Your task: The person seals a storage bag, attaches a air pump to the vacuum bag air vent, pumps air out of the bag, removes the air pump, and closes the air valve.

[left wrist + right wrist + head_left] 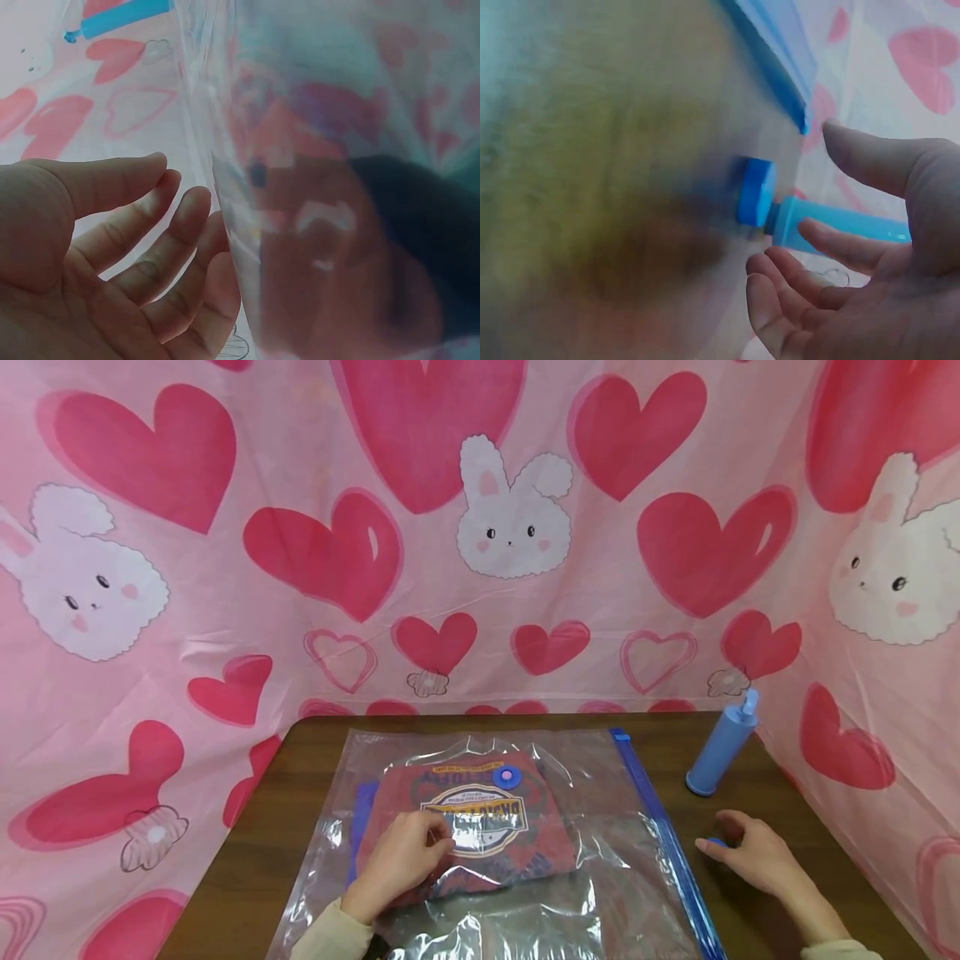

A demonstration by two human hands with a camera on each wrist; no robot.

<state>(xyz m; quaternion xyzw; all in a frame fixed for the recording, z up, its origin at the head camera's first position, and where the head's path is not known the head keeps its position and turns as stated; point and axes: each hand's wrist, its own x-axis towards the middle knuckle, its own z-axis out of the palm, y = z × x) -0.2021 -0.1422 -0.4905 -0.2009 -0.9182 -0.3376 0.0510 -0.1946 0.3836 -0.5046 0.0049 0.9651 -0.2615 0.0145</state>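
Observation:
A clear plastic storage bag lies flat, with a folded red printed shirt inside and some blue cloth showing at its left. On top of the bag is a round blue valve with a pink centre. My left hand is over the shirt, its fingers loosely bent near the plastic and holding nothing; whether they touch it I cannot tell. Right of the bag, my right hand hovers with spread, relaxed fingers beside a small blue cap, which stands on the table apart from the fingers.
A blue hand pump stands upright at the table's right, beyond my right hand. Along the bag's right side runs a blue zip strip. The wooden table meets a pink heart-and-rabbit curtain at the back and sides.

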